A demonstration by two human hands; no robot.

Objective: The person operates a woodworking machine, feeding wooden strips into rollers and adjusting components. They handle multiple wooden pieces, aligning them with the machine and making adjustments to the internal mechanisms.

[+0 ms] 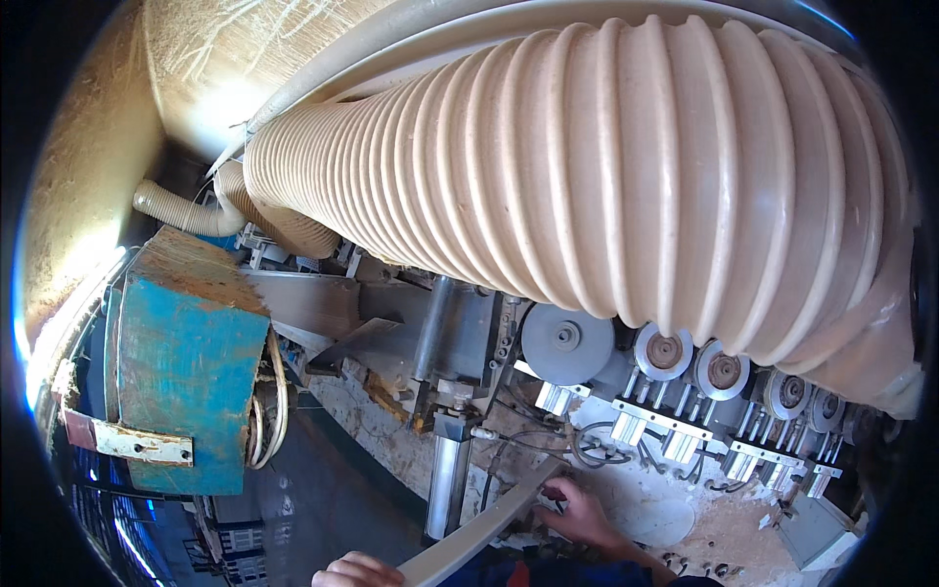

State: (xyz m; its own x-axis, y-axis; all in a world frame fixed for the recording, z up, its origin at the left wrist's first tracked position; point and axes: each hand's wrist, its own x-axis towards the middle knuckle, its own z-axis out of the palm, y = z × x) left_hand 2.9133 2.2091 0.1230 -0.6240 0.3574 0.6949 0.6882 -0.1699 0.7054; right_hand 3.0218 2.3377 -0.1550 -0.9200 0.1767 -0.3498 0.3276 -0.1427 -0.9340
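My left hand (354,572) grips the near end of a long, pale, flat strip (465,538) at the bottom centre. The strip slants up to the right toward a row of cylinders and wheels. My right hand (577,514) holds it near its far end, with curled fingers at its side. A metal pneumatic cylinder (445,479) stands upright just left of the strip. Above my right hand are grey discs (567,342), small rollers (665,352) on metal blocks and black air hoses (597,455).
A big beige ribbed hose (548,166) spans the upper view. At left are a worn turquoise housing (181,362) and a thinner hose (186,205), beside a dusty wall (88,205). A grey box (817,528) sits at lower right.
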